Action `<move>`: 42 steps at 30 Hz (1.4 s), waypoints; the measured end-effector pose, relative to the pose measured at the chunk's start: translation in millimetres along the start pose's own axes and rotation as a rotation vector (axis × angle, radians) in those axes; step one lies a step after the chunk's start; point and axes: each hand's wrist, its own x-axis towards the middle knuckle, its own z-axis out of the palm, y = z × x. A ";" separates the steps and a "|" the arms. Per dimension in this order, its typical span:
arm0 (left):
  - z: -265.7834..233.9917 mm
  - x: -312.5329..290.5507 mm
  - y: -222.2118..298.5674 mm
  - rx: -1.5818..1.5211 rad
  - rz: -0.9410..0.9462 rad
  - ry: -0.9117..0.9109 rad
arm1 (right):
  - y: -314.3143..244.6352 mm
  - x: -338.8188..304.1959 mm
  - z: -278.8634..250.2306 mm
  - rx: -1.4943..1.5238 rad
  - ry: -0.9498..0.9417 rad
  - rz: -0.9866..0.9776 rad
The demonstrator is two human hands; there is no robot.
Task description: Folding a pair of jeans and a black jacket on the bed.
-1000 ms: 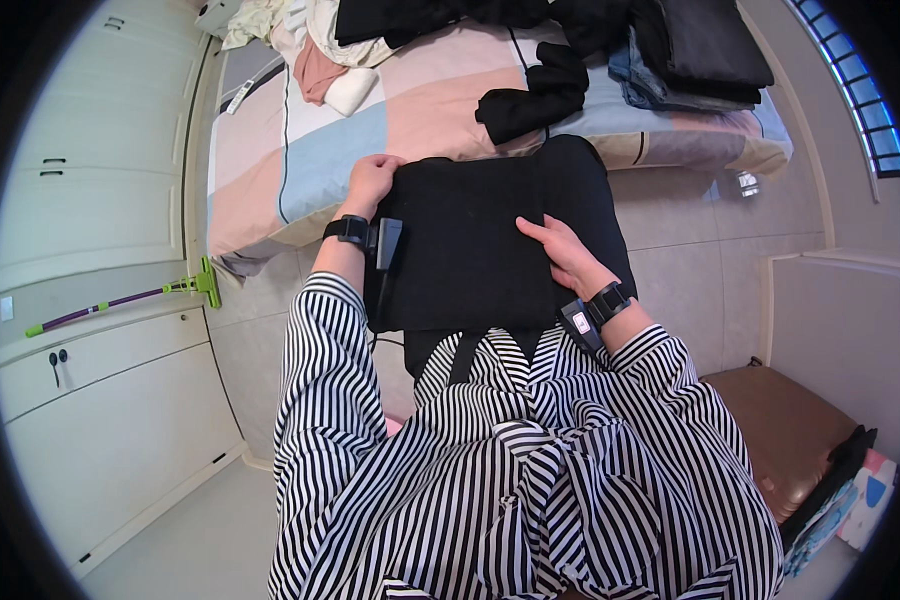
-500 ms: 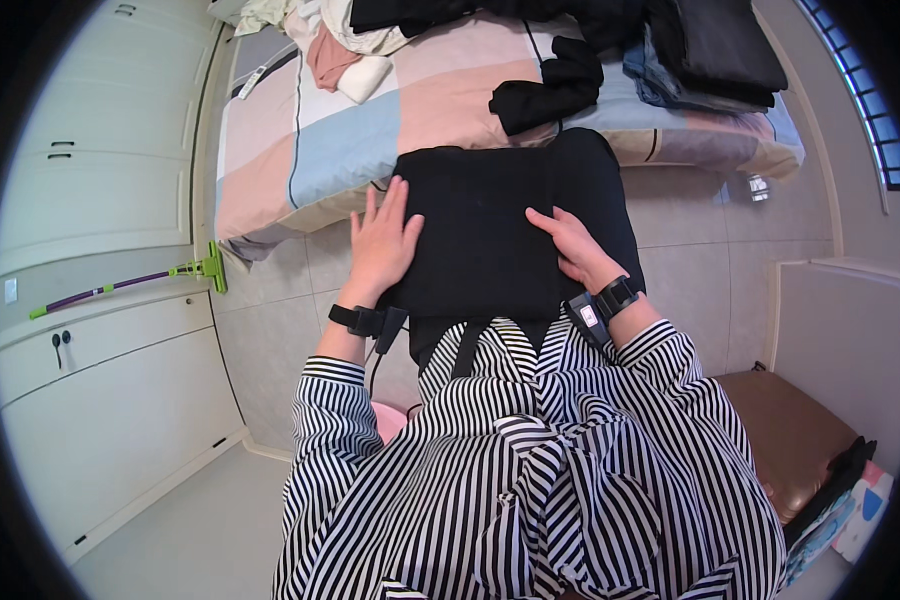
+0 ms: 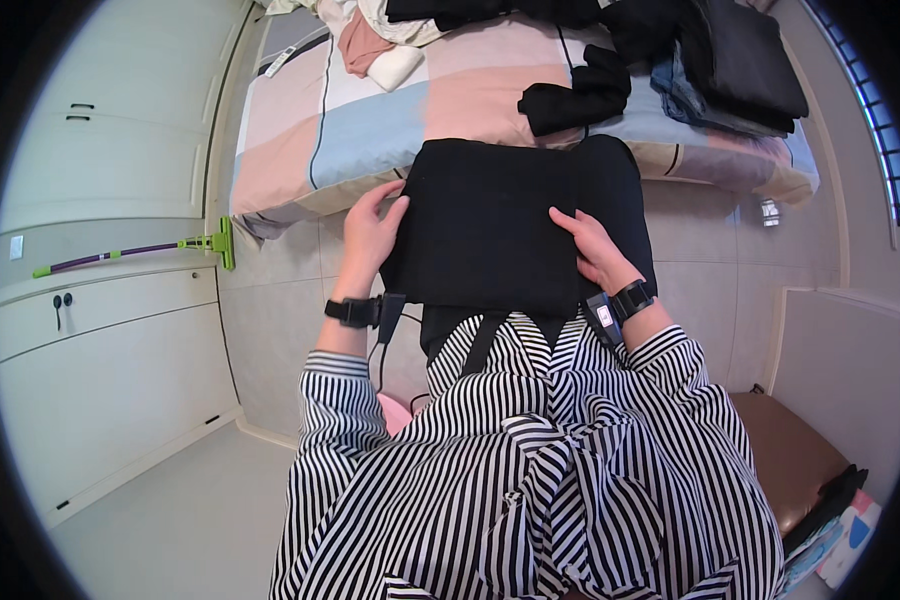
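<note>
A black garment (image 3: 490, 225), folded into a flat near-square, lies across my lap on dark trousers. At its left edge is my left hand (image 3: 370, 232), open, with thumb and fingers apart and fingertips meeting the cloth's edge. My right hand (image 3: 600, 252) closes on the right edge, its thumb lying on top and the other fingers partly hidden by the cloth. Which kind of garment it is I cannot tell. Both wrists wear black straps with small devices.
Ahead stands a bed (image 3: 370, 125) with a checked cover, bearing crumpled black clothing (image 3: 580, 95), pale and pink clothes, and a folded stack (image 3: 745, 70) at the right. A green and purple mop (image 3: 140, 250) leans by white cabinets on the left. A brown cushioned seat (image 3: 785, 450) is at right.
My left hand has slid off the top of the folded garment to its left edge. The right hand keeps its hold. The whole view has shifted slightly.
</note>
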 end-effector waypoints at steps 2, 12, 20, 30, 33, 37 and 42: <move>4.3 6.7 -1.7 -0.229 -0.077 -0.027 | 1.0 0.1 4.7 -0.013 -0.050 0.009; 16.3 35.5 10.8 -0.350 -0.200 -0.208 | 1.7 0.7 -3.9 0.017 -0.088 -0.018; 26.2 36.7 0.6 -0.379 -0.259 -0.083 | -2.5 -2.6 -3.2 0.025 -0.129 -0.014; -4.2 13.5 -31.5 -0.625 -0.435 0.170 | -1.6 -4.7 -1.4 -0.002 -0.014 -0.004; -29.8 -6.4 -67.5 -0.500 -0.426 0.255 | 0.2 -4.5 -1.3 -0.016 -0.060 0.002; -52.6 -35.2 -100.6 0.118 -0.541 0.142 | 1.5 -0.8 -1.7 -0.003 -0.092 0.005; -32.7 -40.5 -61.2 0.263 -0.064 0.431 | -2.0 -4.8 6.0 -0.005 -0.087 -0.002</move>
